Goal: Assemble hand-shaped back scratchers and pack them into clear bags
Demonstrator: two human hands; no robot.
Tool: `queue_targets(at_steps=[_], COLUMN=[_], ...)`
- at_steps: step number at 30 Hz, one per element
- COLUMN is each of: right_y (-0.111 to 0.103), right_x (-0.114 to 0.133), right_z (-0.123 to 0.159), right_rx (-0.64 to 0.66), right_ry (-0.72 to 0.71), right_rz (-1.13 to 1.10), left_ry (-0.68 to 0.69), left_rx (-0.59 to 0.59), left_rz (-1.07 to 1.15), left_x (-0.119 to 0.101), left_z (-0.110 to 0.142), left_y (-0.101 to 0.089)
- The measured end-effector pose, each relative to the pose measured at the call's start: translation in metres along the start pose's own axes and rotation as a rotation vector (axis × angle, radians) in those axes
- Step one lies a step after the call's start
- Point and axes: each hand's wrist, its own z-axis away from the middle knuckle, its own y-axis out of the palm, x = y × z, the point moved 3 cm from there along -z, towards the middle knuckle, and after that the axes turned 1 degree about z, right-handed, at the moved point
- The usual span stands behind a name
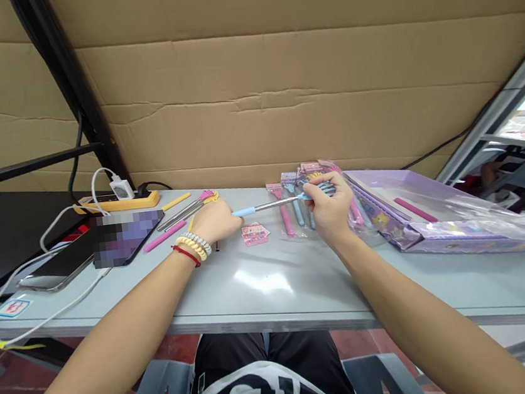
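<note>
Over the counter (309,271), the left hand (216,220) and right hand (329,209) firmly gripped a blue-handled stick (269,206). The left's fingers hid its near end.

No text readable, red-marked sticker (13,308) unclear, print on pink cards (254,235) too small

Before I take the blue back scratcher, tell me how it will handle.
The blue back scratcher should feel stiff: its silver rod runs straight between the left hand and right hand. It is probably light, being so thin. Set down, its round-looking handle might roll, though the spread claw would likely limit that.
</note>
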Motion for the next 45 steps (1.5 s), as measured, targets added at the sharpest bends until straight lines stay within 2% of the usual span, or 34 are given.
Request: queue_targets(at_steps=[9,15,18,22,25,27,29,33,39,41,45], right_y=[0.0,0.003,0.004,0.004,0.005,0.005,0.005,0.002,-0.002,-0.004,-0.011], right_x=[0.005,0.007,0.006,0.005,0.002,-0.002,-0.008,-0.016,-0.027,-0.031,-0.037], right_z=[0.004,0.008,0.007,0.001,-0.004,-0.008,-0.011,-0.015,-0.019,-0.021,-0.026], right_rx=[-0.006,0.06,0.134,0.277,0.46,0.552,0.588,0.558,0.517,0.506,0.448], right_ry=[-0.066,-0.102,-0.088,-0.064,0.026,0.157,0.309,0.517,0.579,0.545,0.309], right_rz=[0.025,0.059,0.074,0.07,0.014,-0.037,-0.054,0.011,0.172,0.278,0.618], left_ry=[0.032,0.029,0.065,0.124,0.203,0.267,0.328,0.476,0.676,0.696,0.679], left_rx=[0.032,0.057,0.011,-0.13,-0.252,-0.312,-0.358,-0.35,-0.293,-0.285,-0.284], left_rz=[0.066,0.101,0.092,0.05,0.01,-0.001,0.008,0.049,0.103,0.096,0.042], left_x=[-0.002,0.0,0.001,0.006,0.011,0.014,0.016,0.014,0.007,0.003,-0.007], left_z=[0.001,0.0,-0.002,-0.005,-0.007,-0.007,-0.007,-0.005,0.0,0.003,0.012], left_y=[0.004,0.008,0.007,0.0,-0.006,-0.009,-0.01,-0.009,-0.004,-0.004,-0.003])
